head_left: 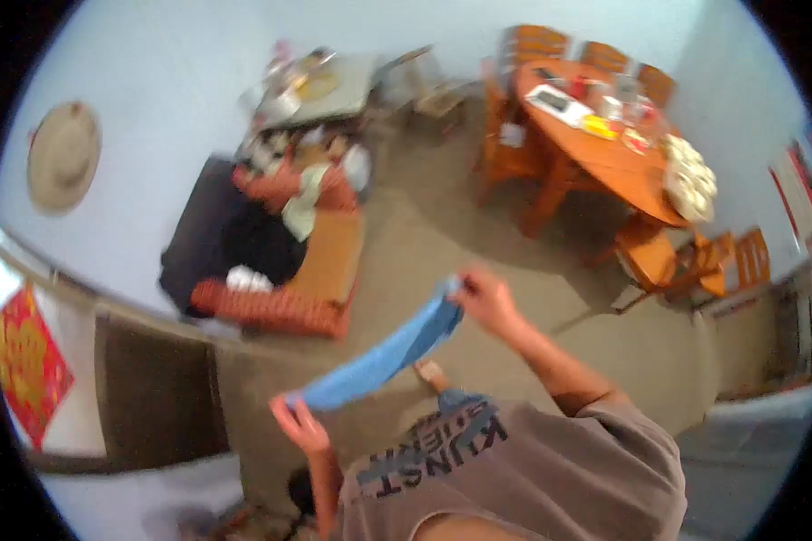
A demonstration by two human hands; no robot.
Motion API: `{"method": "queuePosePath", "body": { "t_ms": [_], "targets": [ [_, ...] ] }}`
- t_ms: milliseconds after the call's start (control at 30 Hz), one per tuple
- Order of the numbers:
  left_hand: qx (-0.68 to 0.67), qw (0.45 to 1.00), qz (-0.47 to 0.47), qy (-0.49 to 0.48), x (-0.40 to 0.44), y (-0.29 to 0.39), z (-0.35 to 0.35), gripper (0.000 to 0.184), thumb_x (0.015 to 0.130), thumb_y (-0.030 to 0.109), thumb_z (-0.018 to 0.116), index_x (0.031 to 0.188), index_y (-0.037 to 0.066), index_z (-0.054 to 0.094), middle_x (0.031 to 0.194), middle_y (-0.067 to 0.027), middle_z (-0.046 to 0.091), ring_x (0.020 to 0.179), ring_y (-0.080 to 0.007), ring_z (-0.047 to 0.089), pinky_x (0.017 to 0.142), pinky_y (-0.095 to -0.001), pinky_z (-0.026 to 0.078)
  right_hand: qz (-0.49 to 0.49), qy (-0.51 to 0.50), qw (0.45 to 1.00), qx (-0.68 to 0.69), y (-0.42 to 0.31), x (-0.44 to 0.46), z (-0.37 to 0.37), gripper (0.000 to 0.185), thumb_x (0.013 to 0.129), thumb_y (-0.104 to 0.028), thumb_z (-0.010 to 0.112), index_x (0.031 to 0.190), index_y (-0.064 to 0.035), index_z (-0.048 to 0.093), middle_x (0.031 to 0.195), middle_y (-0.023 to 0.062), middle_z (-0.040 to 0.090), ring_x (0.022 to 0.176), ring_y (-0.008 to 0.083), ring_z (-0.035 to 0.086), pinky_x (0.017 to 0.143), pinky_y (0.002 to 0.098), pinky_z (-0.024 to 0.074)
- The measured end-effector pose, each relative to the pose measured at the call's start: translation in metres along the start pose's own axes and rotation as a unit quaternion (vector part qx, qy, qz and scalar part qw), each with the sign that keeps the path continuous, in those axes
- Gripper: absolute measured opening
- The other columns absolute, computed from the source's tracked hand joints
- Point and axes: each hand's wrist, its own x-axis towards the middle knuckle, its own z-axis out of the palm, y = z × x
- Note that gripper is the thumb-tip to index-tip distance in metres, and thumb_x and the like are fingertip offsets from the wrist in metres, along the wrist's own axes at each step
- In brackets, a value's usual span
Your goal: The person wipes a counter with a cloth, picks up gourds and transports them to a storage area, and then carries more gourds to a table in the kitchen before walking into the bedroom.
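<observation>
A light blue cloth (379, 361) is stretched in a long strip between my two hands, in the air in front of my body. My left hand (301, 426) pinches its lower left end. At the upper right end, my right hand (489, 304) grips the cloth, held higher and farther out than the left. The strip slants upward to the right and looks folded or bunched lengthwise. Blur hides what kind of cloth it is.
A sofa (329, 257) with red-brown arms, dark cloth and clothes stands ahead left. Behind it is a side table (352, 77) with items. An orange wooden table (577, 140), chairs around it, stands at right. A hat (65, 158) hangs on the left wall.
</observation>
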Motion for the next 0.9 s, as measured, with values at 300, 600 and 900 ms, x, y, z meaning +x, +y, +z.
{"method": "queuePosePath", "body": {
  "t_ms": [300, 600, 900],
  "targets": [
    [-0.232, 0.895, -0.331, -0.189, 0.087, -0.004, 0.015, 0.045, 0.078, 0.016, 0.065, 0.117, 0.001, 0.047, 0.106, -0.0062, 0.055, 0.098, -0.0167, 0.052, 0.086, -0.0324, 0.042, 0.138, -0.338, 0.857, 0.365, -0.001, 0.074, 0.132, 0.094, 0.063, -0.038, 0.074, 0.134, -0.0006, 0.025, 0.124, 0.0121, 0.045, 0.114, 0.0243, 0.043, 0.095, 0.0369, 0.0346],
    [0.013, 0.847, -0.53, -0.044, -0.007, -0.089, -0.093, 0.068, 0.072, 0.018, 0.069, 0.125, -0.005, 0.034, 0.118, -0.0207, 0.049, 0.108, -0.0301, 0.049, 0.09, -0.0371, 0.04, 0.007, -0.494, 0.869, -0.027, 0.005, 0.037, 0.273, 0.071, 0.069, -0.019, 0.066, 0.126, 0.0061, 0.032, 0.116, 0.0235, 0.048, 0.107, 0.0333, 0.049, 0.091, 0.039, 0.0394],
    [0.134, 0.913, -0.383, -0.043, 0.051, -0.186, -0.218, 0.074, 0.063, 0.025, 0.077, 0.126, 0.009, 0.041, 0.128, -0.0248, 0.036, 0.114, -0.0395, 0.043, 0.094, -0.039, 0.038, -0.155, -0.58, 0.799, -0.019, -0.099, 0.04, 0.473, 0.085, 0.063, -0.028, 0.074, 0.133, -0.0068, 0.03, 0.122, 0.0247, 0.044, 0.112, 0.0365, 0.045, 0.094, 0.0418, 0.0358]
  ]
}}
